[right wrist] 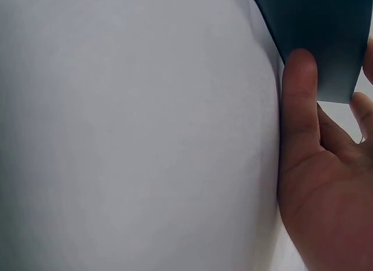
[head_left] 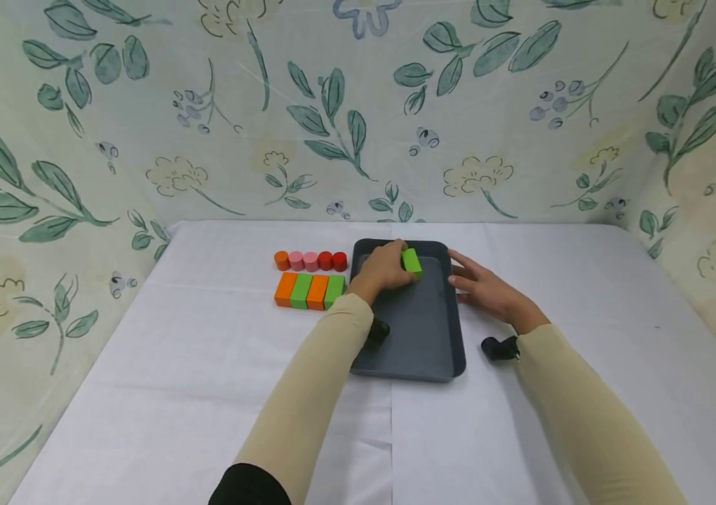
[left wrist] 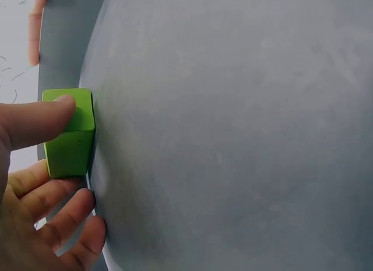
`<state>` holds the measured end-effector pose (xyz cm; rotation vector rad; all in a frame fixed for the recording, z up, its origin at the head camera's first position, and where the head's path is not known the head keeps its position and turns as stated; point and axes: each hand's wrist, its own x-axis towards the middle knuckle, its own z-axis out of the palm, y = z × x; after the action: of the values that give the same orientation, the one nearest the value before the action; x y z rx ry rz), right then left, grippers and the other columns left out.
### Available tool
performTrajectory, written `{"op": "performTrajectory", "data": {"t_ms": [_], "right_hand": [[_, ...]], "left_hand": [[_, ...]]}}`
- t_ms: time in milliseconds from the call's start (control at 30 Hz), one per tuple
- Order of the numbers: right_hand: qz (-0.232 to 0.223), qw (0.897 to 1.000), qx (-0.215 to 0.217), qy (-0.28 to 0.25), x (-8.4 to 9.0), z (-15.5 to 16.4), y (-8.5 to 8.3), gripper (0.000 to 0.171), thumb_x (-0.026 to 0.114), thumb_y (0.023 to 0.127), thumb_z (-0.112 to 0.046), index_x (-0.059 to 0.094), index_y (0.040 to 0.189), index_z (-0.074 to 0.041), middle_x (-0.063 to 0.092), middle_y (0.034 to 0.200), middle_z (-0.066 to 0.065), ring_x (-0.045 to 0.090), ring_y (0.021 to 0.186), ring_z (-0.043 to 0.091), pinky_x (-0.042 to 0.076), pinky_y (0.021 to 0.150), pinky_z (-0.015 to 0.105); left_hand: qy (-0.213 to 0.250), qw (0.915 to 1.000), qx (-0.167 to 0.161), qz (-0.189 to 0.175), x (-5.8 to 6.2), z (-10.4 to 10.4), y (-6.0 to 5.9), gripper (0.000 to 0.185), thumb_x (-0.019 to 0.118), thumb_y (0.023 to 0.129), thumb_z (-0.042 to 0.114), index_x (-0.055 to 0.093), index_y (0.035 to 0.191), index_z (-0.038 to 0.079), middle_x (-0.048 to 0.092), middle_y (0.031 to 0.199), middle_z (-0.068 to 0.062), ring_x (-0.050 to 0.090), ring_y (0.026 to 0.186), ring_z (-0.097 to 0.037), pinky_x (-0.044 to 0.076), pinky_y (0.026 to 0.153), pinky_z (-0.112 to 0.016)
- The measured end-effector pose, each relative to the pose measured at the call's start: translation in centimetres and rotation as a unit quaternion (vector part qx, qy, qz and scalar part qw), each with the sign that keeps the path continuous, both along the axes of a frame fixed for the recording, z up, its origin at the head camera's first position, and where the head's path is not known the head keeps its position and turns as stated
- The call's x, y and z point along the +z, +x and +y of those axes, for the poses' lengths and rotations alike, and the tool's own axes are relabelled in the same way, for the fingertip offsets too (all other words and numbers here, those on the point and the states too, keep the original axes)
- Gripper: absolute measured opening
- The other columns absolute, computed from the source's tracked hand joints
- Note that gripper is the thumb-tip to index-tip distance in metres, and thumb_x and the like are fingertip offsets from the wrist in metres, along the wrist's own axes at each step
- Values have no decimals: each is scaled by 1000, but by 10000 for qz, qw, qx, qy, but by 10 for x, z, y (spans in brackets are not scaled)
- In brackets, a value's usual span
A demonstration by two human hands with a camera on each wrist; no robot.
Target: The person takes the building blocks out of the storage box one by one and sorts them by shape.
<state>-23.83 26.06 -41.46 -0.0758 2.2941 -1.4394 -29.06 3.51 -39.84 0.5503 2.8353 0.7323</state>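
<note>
A grey rectangular tray lies on the white-covered table. My left hand reaches over its far left part and pinches a green block between thumb and fingers. In the left wrist view, the thumb presses on one face of the green block, and the fingers lie along the opposite side. My right hand touches the tray's right wall near the far corner, fingers mostly straight. Close up in the right wrist view, its thumb lies against the dark tray wall.
Left of the tray stands a row of orange and green blocks, side by side. Behind it runs a row of small orange, pink and red cylinders. Black wrist-worn devices show below the hands. A floral cloth hangs behind the table.
</note>
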Motion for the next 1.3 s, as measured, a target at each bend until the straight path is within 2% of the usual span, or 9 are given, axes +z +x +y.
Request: {"op": "performTrajectory", "data": {"t_ms": [200, 333, 533, 733, 933, 1167, 1300], "right_hand": [[19, 10000, -37, -18, 0, -1, 0, 71, 46, 105, -27, 1, 160, -34, 8, 168, 17, 22, 152, 41, 31, 119, 56], [30, 10000, -48, -7, 1, -2, 1, 71, 46, 105, -27, 1, 160, -35, 8, 168, 16, 22, 152, 41, 31, 119, 56], [42, 10000, -25, -11, 0, -2, 1, 71, 46, 105, -28, 1, 160, -36, 7, 168, 16, 21, 152, 41, 31, 119, 56], [67, 10000, -14, -5, -1, -1, 0, 71, 46, 105, -28, 2, 159, -38, 8, 168, 15, 23, 152, 41, 32, 118, 56], [107, 9999, -11, -109, 0, 1, 1, 70, 46, 105, -26, 3, 159, -38, 8, 168, 14, 24, 151, 40, 34, 118, 56], [101, 9999, 14, -93, 0, 0, 2, 70, 45, 105, -26, 2, 159, -37, 8, 168, 15, 24, 151, 40, 33, 118, 56], [93, 9999, 41, -85, 0, 0, 2, 70, 44, 105, -26, 1, 160, -36, 8, 168, 16, 23, 152, 41, 32, 118, 57]], "left_hand": [[202, 9996, -122, -154, 3, -4, 0, 62, 70, 87, 28, 45, 141, 10, 60, 122, -7, 55, 104, -21, 53, 95, -34], [273, 9993, -160, -211, 9, -6, -1, 64, 71, 87, 27, 44, 142, 8, 59, 123, -8, 55, 104, -21, 53, 95, -34], [395, 9984, -403, -7, 29, -14, 2, 62, 72, 86, 25, 45, 138, 8, 57, 122, -7, 54, 105, -21, 52, 94, -33], [567, 9950, -776, 267, 49, -38, 9, 65, 74, 84, 23, 45, 139, 7, 55, 130, -8, 58, 114, -23, 53, 99, -35], [718, 9923, -966, 290, 67, -68, 22, 72, 72, 86, 19, 38, 147, 4, 48, 145, -12, 61, 126, -29, 53, 103, -36], [332, 9904, -1191, 616, 80, -105, 46, 71, 73, 87, 19, 40, 149, 7, 50, 145, -8, 60, 118, -25, 55, 97, -36], [333, 9880, -1287, 790, 84, -130, 58, 69, 75, 86, 17, 43, 147, 6, 52, 144, -9, 62, 115, -24, 55, 93, -36]]}}
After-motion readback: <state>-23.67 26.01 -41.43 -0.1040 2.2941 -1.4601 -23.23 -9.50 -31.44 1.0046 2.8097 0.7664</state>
